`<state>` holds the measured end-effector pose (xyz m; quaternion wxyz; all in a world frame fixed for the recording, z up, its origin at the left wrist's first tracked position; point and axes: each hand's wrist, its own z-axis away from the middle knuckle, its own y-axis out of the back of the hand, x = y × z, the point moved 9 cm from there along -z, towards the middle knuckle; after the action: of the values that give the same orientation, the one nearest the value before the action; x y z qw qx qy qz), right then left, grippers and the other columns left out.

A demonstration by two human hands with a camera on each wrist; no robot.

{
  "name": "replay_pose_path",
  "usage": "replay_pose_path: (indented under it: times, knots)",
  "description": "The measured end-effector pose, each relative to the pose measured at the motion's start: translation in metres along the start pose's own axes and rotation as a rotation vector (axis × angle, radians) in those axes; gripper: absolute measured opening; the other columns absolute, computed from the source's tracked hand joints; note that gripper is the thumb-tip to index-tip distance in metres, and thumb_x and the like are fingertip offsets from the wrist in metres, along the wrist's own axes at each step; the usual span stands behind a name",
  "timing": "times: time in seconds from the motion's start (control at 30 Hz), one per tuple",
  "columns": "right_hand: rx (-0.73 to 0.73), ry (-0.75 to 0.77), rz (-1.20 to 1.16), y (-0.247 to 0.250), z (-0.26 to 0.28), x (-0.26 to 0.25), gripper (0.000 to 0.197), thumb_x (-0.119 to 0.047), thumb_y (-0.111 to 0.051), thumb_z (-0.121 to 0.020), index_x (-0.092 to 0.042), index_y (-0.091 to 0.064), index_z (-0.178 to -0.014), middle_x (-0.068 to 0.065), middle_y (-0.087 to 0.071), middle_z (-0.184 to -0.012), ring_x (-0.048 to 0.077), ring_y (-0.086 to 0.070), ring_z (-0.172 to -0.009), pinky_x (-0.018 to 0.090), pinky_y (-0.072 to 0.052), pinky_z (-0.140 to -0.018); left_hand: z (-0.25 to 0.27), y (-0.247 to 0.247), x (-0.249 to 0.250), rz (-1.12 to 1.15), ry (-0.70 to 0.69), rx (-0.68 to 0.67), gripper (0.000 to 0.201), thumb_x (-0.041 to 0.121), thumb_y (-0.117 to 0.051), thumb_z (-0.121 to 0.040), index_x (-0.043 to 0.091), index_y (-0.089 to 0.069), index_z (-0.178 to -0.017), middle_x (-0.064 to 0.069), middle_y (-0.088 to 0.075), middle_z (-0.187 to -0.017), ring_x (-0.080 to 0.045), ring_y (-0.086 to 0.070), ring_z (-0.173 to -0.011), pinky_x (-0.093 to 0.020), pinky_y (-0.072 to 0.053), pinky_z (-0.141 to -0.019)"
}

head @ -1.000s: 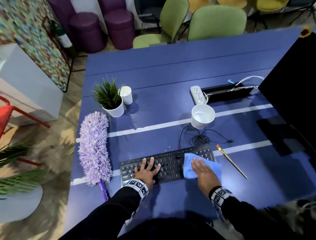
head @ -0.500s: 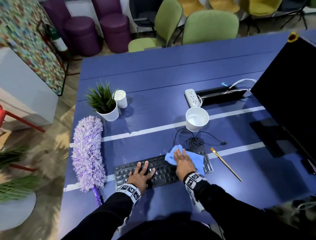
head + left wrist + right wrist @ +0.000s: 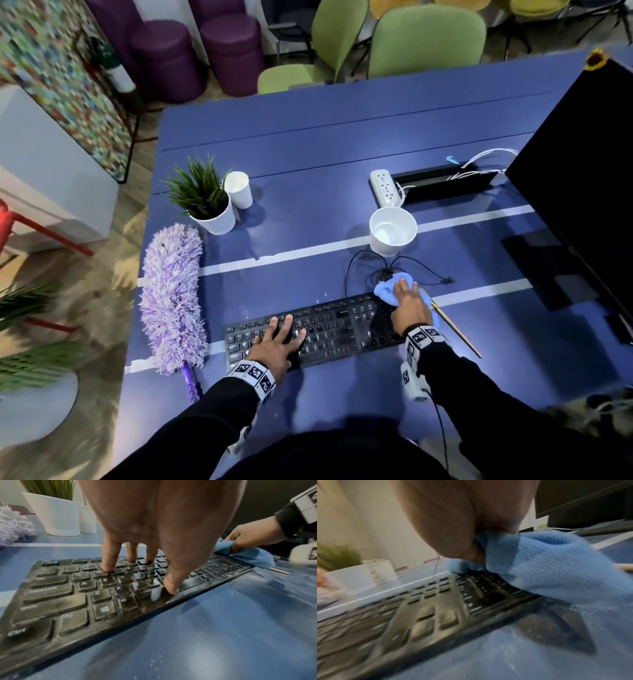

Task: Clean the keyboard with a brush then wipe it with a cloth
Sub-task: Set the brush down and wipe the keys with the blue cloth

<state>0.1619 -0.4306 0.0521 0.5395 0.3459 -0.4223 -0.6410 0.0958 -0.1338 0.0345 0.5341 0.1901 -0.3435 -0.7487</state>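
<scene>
Keyboard [image 3: 318, 330] lies under both hands, keys reading Ctrl, Shift, Caps Lock; left hand [image 3: 277, 346] presses it with spread straight fingers, right hand [image 3: 409, 306] grips bunched cloth [image 3: 385, 291] on its far-right corner

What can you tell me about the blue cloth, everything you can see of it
The blue cloth is a light blue, ribbed, knit-looking fabric, bunched rather than flat. It lies over the right end of the black keyboard, spilling past that end towards the table. The right hand grips it from above, a fold gathered between thumb and fingers. The thin wooden brush lies just beside it; contact cannot be told.
</scene>
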Motion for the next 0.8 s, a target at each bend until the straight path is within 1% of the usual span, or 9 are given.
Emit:
replay_pose_path:
  times: [0.07, 0.13, 0.27, 0.43, 0.5, 0.57, 0.67, 0.73, 0.8]
  knots:
    - [0.003, -0.053, 0.013, 0.001, -0.001, -0.002, 0.066, -0.018, -0.054, -0.083, -0.011, -0.026, -0.142, 0.005, -0.029, -0.147, 0.028, -0.024, -0.136, 0.043, -0.041, -0.1, -0.001, -0.001, 0.0, -0.007, 0.008, -0.017, 0.075, 0.026, -0.047, -0.098, 0.044, 0.003, -0.15, 0.003, 0.024, -0.16, -0.032, 0.014, -0.149, -0.059, -0.02, -0.117]
    - [0.0, -0.046, 0.009, -0.009, 0.012, -0.006, 0.06, -0.017, -0.05, -0.084, -0.006, -0.03, -0.14, 0.01, -0.032, -0.143, 0.03, -0.029, -0.134, 0.039, -0.033, -0.108, 0.0, -0.002, 0.0, -0.019, 0.021, -0.033, 0.076, 0.025, -0.047, -0.099, 0.045, 0.005, -0.15, 0.003, 0.026, -0.16, -0.032, 0.016, -0.149, -0.058, -0.019, -0.118]
    - [0.001, 0.029, -0.041, -0.017, 0.022, -0.005, 0.064, -0.013, -0.044, -0.084, 0.0, -0.023, -0.142, 0.017, -0.026, -0.149, 0.033, -0.021, -0.14, 0.038, -0.015, -0.117, -0.003, -0.002, 0.0, -0.025, 0.012, -0.013, 0.078, 0.02, -0.046, -0.097, 0.044, 0.007, -0.149, 0.003, 0.026, -0.16, -0.033, 0.017, -0.148, -0.059, -0.018, -0.118]
    - [0.053, -0.053, -0.164, 0.012, 0.011, -0.003, 0.051, -0.01, -0.045, -0.089, -0.004, -0.033, -0.139, 0.017, -0.033, -0.144, 0.032, -0.034, -0.133, 0.041, -0.029, -0.11, -0.003, -0.004, -0.003, -0.034, -0.002, -0.016, 0.082, 0.024, -0.051, -0.094, 0.045, 0.006, -0.149, 0.003, 0.024, -0.16, -0.033, 0.015, -0.148, -0.058, -0.02, -0.118]
    - [0.024, 0.065, -0.16, 0.005, 0.021, -0.01, 0.057, -0.007, -0.047, -0.089, -0.007, -0.031, -0.143, 0.014, -0.025, -0.152, 0.03, -0.027, -0.139, 0.04, -0.025, -0.113, -0.004, -0.004, -0.003, -0.038, -0.002, -0.015, 0.082, 0.026, -0.052, -0.095, 0.045, 0.006, -0.149, 0.002, 0.025, -0.16, -0.033, 0.016, -0.148, -0.057, -0.02, -0.118]
    - [0.017, 0.166, -0.152, -0.003, 0.024, -0.009, 0.063, -0.003, -0.05, -0.079, -0.009, -0.033, -0.139, 0.01, -0.031, -0.148, 0.027, -0.028, -0.136, 0.038, -0.023, -0.112, -0.005, -0.003, -0.002, -0.033, -0.003, -0.006, 0.082, 0.025, -0.052, -0.095, 0.045, 0.006, -0.149, 0.002, 0.025, -0.16, -0.033, 0.015, -0.148, -0.057, -0.02, -0.118]
    - [0.075, 0.028, -0.231, 0.001, 0.022, 0.013, 0.065, -0.001, -0.049, -0.075, -0.009, -0.029, -0.137, 0.012, -0.033, -0.144, 0.028, -0.034, -0.129, 0.034, -0.032, -0.103, -0.004, -0.005, -0.001, -0.051, 0.013, -0.008, 0.083, 0.024, -0.052, -0.093, 0.046, 0.005, -0.149, 0.003, 0.024, -0.16, -0.033, 0.013, -0.149, -0.057, -0.021, -0.117]
    - [0.05, 0.02, -0.232, -0.007, 0.036, 0.001, 0.067, -0.005, -0.048, -0.085, -0.004, -0.019, -0.145, 0.014, -0.018, -0.154, 0.029, -0.022, -0.141, 0.036, -0.02, -0.114, -0.005, -0.005, -0.002, -0.044, 0.022, 0.004, 0.082, 0.025, -0.052, -0.092, 0.046, 0.003, -0.149, 0.002, 0.022, -0.161, -0.033, 0.011, -0.149, -0.057, -0.022, -0.117]
    - [-0.004, 0.165, -0.252, -0.036, 0.056, -0.029, 0.067, -0.005, -0.057, -0.083, -0.006, -0.03, -0.145, 0.011, -0.024, -0.155, 0.026, -0.026, -0.141, 0.032, -0.007, -0.116, -0.006, -0.004, -0.003, -0.041, 0.021, 0.015, 0.082, 0.024, -0.052, -0.092, 0.046, 0.002, -0.149, 0.002, 0.022, -0.161, -0.034, 0.011, -0.149, -0.058, -0.023, -0.116]
